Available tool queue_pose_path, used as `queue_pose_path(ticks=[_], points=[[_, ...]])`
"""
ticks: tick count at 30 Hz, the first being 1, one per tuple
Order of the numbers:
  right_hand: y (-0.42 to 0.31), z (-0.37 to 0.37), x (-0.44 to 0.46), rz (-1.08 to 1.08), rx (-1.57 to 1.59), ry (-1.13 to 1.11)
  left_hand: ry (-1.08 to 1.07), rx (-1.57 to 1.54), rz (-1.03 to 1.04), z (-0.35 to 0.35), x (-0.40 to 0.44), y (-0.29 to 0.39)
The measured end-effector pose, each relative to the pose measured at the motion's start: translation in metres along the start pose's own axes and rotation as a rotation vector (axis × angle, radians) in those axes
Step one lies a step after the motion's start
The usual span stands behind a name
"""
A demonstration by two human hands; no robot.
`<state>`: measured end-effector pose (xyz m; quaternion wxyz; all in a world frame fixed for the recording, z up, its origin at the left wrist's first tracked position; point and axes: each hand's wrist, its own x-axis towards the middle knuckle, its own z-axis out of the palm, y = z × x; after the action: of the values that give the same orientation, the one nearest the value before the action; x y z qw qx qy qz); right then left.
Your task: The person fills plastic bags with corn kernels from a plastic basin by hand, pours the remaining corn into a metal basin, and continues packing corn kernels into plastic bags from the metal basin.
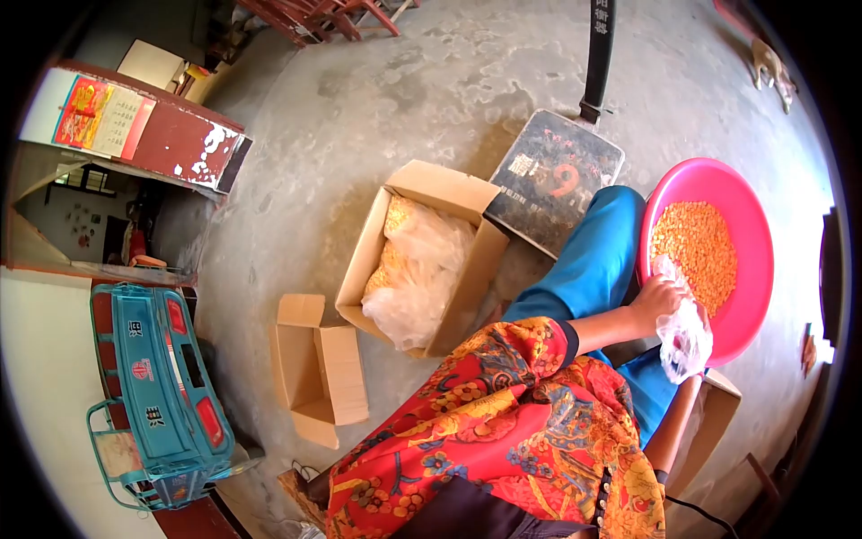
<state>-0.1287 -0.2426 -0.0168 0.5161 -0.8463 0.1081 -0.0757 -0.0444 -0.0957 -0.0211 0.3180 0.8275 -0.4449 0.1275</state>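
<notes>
My left hand (658, 305) is closed on a crumpled clear plastic bag (686, 346) at the near rim of a pink basin (760, 260). Orange-yellow kernels (696, 251), which look like corn, lie in the basin. My right forearm (675, 418) reaches up from below toward the bag's lower end. Only the edge of my right hand (690, 384) shows there, its fingers hidden by the bag, so its grip is not visible. What the bag holds cannot be made out.
An open cardboard box (355, 287) holds clear bags of yellow kernels (417, 260). A smaller open box (346, 377) stands beside it. Past my blue-trousered knee is a platform scale (557, 180) with a black post. Another box (709, 431) sits by my right arm. A teal vehicle (153, 386) stands left.
</notes>
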Motion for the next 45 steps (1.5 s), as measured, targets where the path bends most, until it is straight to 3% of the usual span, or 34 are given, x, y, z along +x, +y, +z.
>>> queue_pose_path(ticks=[2,3,4,5,6,8,9,10,12,15,16,18,21,24,26,28,29,31,34,36,38,41,45], points=[[0.086,-0.018,0.006,-0.448,-0.501,0.085,-0.01,-0.301,-0.185,-0.011,0.014,0.0],[0.079,-0.018,0.009,-0.654,-0.738,0.214,-0.005,-0.296,-0.179,-0.008,0.018,-0.007],[0.074,-0.014,0.007,-0.399,-0.64,0.307,0.102,-0.484,-0.168,-0.006,0.024,-0.018],[0.002,0.001,0.002,-0.145,-0.533,0.392,0.208,-0.672,-0.153,-0.005,0.028,-0.023],[-0.011,0.001,0.002,0.0,-0.377,0.377,0.298,-1.152,-0.312,-0.019,0.029,-0.022],[-0.013,0.002,0.004,-0.032,-0.376,0.419,0.372,-1.466,-0.412,-0.02,0.029,-0.034],[-0.013,0.002,0.004,-0.056,-0.378,0.46,0.436,-1.445,-0.404,-0.022,0.031,-0.044],[0.002,0.001,0.007,-0.149,-0.412,0.429,0.531,-1.126,-0.43,-0.045,0.034,-0.048],[0.019,-0.002,0.009,-0.136,-0.456,0.349,0.657,-0.867,-0.525,-0.106,0.034,-0.054],[0.014,-0.001,0.007,-0.066,-0.468,0.222,0.804,-1.126,-0.711,-0.196,0.029,-0.053],[0.011,-0.001,0.007,-0.042,-0.488,0.196,0.839,-1.049,-0.713,-0.199,0.014,-0.075],[0.001,0.0,0.005,-0.007,-0.509,0.189,0.954,-1.276,-0.833,-0.222,-0.013,-0.103],[0.001,0.001,0.003,-0.021,-0.498,0.191,1.252,-0.968,-0.928,-0.251,-0.047,-0.128],[-0.002,0.002,0.003,0.036,-0.494,0.173,1.026,-1.148,-0.851,-0.259,-0.114,-0.183],[-0.005,0.001,0.002,0.049,-0.507,0.148,1.038,-1.128,-0.858,-0.25,-0.129,-0.189],[-0.011,0.001,0.002,0.07,-0.501,0.149,1.254,-1.086,-0.997,-0.216,-0.173,-0.238],[-0.012,0.002,0.001,0.078,-0.491,0.149,1.242,-1.089,-1.007,-0.199,-0.192,-0.249],[-0.011,0.001,0.001,0.098,-0.492,0.155,0.946,-0.554,-1.094,-0.162,-0.227,-0.26],[-0.017,0.002,-0.001,0.073,-0.459,0.142,0.644,-0.468,-1.274,-0.142,-0.256,-0.25],[-0.019,0.005,-0.002,0.074,-0.466,0.17,0.586,-0.529,-1.356,-0.139,-0.249,-0.229],[-0.025,0.003,-0.003,0.068,-0.477,0.184,0.392,-0.479,-1.388,-0.106,-0.307,-0.282],[-0.033,0.005,-0.003,0.066,-0.488,0.221,0.246,-0.519,-1.422,-0.124,-0.324,-0.286],[-0.036,0.0,-0.008,-0.058,-0.443,0.321,-0.05,-0.147,-1.794,-0.129,-0.361,-0.298]])
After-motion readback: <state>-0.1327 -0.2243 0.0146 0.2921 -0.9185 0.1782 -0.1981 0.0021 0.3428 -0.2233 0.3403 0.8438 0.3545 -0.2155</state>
